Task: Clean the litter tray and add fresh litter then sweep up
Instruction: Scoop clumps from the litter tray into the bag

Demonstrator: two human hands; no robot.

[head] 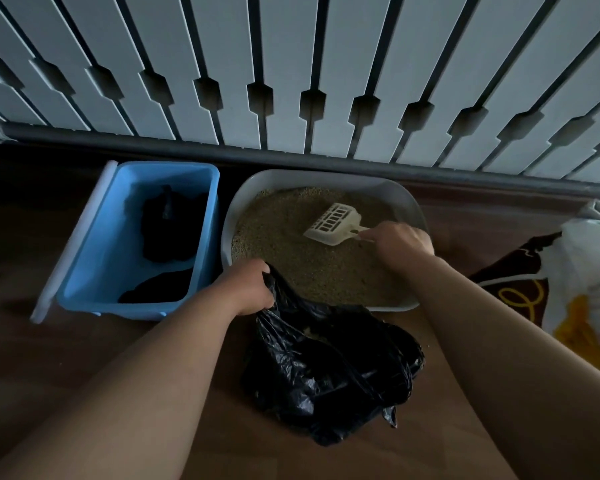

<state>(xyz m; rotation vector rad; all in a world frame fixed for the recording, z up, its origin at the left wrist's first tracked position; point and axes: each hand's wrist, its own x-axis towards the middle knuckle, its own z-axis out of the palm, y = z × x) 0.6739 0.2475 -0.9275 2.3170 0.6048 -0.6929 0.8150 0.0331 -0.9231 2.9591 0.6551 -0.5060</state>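
A grey litter tray (409,199) full of tan litter (291,230) stands on the wooden floor against a slatted white barrier. My right hand (400,242) grips the handle of a white slotted scoop (333,225), whose head rests on the litter near the tray's middle. My left hand (248,287) clutches the rim of a crumpled black plastic bag (329,368) that lies on the floor just in front of the tray's near edge.
A blue plastic bin (94,265) with dark bags inside stands left of the tray, a white lid (73,244) leaning on its left side. A white, brown and yellow sack (582,289) sits at the right. The barrier (291,81) closes off the far side.
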